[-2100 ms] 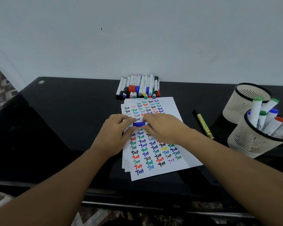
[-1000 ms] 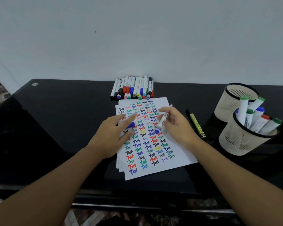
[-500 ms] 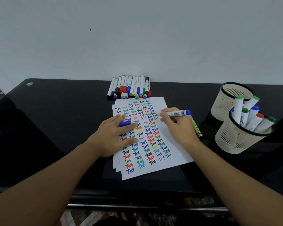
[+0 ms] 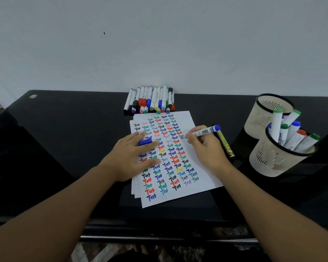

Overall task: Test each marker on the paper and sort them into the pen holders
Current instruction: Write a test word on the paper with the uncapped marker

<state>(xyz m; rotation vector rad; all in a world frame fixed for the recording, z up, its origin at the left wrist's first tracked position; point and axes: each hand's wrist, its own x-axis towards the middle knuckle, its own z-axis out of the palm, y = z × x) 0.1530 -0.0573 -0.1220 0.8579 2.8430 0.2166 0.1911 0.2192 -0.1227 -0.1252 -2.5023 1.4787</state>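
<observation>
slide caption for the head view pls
Right hand tests a blue marker on the paper; left hand holds its cap.

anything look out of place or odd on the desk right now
One thing: a yellow-green marker lies alone on the black desk, right of the paper, apart from the marker row at the wall and outside both pen holders. Nothing looks spilled or damaged.
</observation>
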